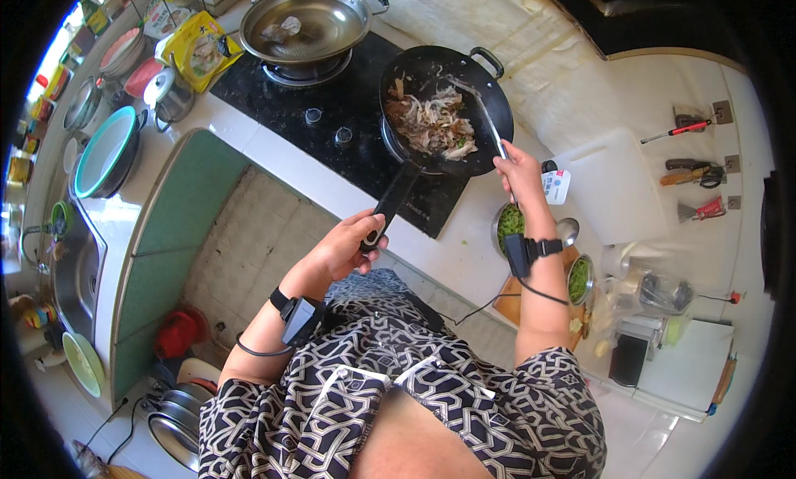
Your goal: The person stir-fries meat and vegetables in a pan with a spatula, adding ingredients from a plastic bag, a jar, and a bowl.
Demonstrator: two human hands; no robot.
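A black wok (484,144) sits on the right burner of a black gas cooktop (280,115). Shredded, pale brown food (438,121) with a reddish patch on its left side lies inside. My left hand (351,243) grips the wok's long black handle (398,196) near its end. In my right hand (521,171) is the shaft of a metal spatula (488,115), whose head rests in the wok at the far side of the food. Below my right hand, partly behind the forearm, stands a metal bowl of chopped green vegetable (511,221).
A wide steel wok (339,34) with liquid occupies the left burner. Beside the cooktop are a yellow food bag (202,50) and a lidded metal pot (171,93). A white cutting board (615,187) leans against the right wall. Another bowl of greens (579,280) stands by my right forearm.
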